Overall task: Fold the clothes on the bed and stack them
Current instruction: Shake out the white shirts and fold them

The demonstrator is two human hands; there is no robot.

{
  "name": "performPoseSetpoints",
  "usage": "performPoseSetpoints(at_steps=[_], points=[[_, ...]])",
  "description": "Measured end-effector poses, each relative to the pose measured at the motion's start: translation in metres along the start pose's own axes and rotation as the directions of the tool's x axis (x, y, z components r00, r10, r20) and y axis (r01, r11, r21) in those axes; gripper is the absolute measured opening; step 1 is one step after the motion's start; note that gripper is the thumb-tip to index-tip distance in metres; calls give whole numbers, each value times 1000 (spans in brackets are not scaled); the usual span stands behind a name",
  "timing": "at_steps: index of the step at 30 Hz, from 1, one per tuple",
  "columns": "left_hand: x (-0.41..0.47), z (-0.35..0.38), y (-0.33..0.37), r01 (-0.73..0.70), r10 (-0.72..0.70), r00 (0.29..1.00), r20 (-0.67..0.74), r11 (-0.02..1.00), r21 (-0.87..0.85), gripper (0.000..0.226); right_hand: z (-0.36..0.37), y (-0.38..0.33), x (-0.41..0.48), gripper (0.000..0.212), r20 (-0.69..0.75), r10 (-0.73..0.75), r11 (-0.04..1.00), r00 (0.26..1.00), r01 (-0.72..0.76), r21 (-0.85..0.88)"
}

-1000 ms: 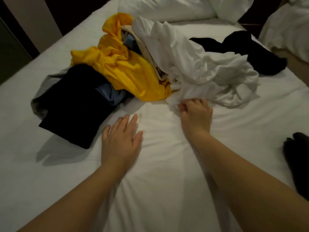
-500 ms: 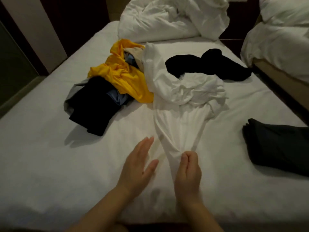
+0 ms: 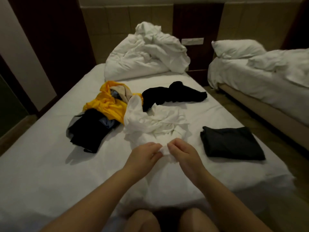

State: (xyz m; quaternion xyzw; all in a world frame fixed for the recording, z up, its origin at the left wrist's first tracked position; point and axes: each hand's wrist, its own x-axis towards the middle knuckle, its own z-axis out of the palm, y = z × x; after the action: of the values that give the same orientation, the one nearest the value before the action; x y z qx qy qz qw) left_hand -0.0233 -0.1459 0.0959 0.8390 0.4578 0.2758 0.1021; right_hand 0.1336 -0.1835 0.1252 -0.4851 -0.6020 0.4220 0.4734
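A crumpled white garment (image 3: 155, 122) lies in the middle of the bed (image 3: 41, 164). My left hand (image 3: 143, 156) and my right hand (image 3: 184, 152) both pinch its near edge, close together, just above the sheet. To the left lies a heap with a yellow garment (image 3: 108, 104), a black garment (image 3: 87, 131) and bits of blue and beige cloth. A loose black garment (image 3: 172, 95) lies farther back. A folded dark garment (image 3: 231, 143) rests on the right side of the bed.
A bunched white duvet with pillows (image 3: 147, 54) sits at the head of the bed. A second bed (image 3: 267, 76) stands to the right across a narrow floor gap. My knees show at the bottom edge.
My right hand has pulled the white garment out of the heap toward me. My left hand lifted off the sheet and took hold of its edge too. The view pulled back.
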Motion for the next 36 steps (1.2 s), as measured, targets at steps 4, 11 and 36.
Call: performPoseSetpoints(at_steps=[4, 11, 36], points=[[-11, 5, 0, 95, -101, 992, -80, 992, -78, 47, -19, 25, -8, 14, -125, 276, 935, 953, -237, 262], [-25, 22, 11, 202, -224, 974, -37, 929, -310, 40, 5, 82, 8, 37, 273, 682, 344, 678, -627, 698], [122, -203, 15, 125, -536, 765, -356, 667, -735, 20, -46, -163, 164, 44, -309, 133, 989, 942, -105, 108]])
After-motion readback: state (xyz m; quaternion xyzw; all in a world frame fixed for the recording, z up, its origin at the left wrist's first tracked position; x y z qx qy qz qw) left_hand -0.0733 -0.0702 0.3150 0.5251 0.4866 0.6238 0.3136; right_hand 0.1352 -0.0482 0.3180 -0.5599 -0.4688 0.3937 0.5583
